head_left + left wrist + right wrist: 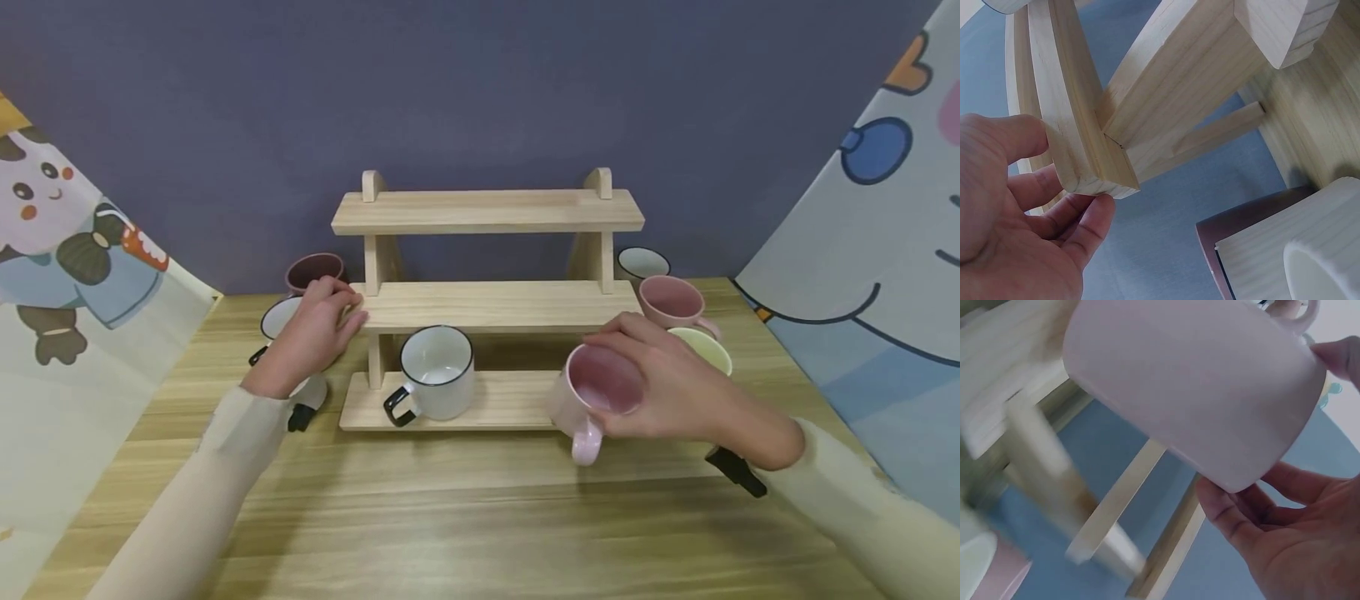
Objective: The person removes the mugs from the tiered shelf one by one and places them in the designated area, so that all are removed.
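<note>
A three-tier wooden display shelf (487, 304) stands on the table. My left hand (321, 323) grips the left end of its middle board (1075, 144), thumb on one side and fingers bent at the end. My right hand (660, 379) pinches a light pink mug (573, 400) near its rim, thumb outside by the handle (587, 442). This mug tilts toward me at the right end of the bottom board; whether its base touches the wood cannot be told. On the same board's left part sits a white mug (438, 375) with a black rim and black handle.
Left of the shelf are a dark red mug (315, 271) and white mugs, partly behind my left arm. To the right stand a white mug (643, 263), a pink mug (671, 302) and a yellow-lined mug (703, 350). A black handle (737, 472) shows under my right wrist.
</note>
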`<state>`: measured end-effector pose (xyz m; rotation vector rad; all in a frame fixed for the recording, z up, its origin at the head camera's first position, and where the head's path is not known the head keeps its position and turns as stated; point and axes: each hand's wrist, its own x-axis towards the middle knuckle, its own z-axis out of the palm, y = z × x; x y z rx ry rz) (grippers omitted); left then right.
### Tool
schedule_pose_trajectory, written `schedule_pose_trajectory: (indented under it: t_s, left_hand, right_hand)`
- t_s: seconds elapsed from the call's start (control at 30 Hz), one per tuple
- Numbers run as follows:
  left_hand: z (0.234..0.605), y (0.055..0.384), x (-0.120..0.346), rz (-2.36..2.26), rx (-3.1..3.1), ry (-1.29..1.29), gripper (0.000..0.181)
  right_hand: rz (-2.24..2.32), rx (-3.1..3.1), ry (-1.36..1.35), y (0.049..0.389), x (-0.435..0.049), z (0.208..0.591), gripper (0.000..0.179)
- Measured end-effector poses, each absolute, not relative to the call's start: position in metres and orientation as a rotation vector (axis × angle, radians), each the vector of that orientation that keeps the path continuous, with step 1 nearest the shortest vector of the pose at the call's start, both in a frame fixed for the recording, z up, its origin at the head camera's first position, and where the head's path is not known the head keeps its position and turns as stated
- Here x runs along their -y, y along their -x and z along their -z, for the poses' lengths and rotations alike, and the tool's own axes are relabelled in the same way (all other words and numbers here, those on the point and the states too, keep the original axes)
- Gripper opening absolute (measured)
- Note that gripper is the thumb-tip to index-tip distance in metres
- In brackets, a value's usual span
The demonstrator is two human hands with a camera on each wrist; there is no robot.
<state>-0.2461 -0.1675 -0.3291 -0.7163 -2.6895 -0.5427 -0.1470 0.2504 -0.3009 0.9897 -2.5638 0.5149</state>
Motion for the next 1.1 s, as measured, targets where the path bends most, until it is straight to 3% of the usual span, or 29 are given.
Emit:
schedule_pose_trajectory:
  t_s: [0.53, 1.1]
  left_hand:
    - [0.331, 0.245, 0.169, 0.559, 2.672, 0.735, 0.027]
    - [0.332, 0.245, 0.169, 0.544, 2.644, 0.745, 0.025]
  right_hand:
    - [-0.349, 2.566, -0.968, 0.109, -0.336, 0.314, 0.072]
    - [-0.328, 2.645, -0.939, 0.106, -0.362, 0.338, 0.074]
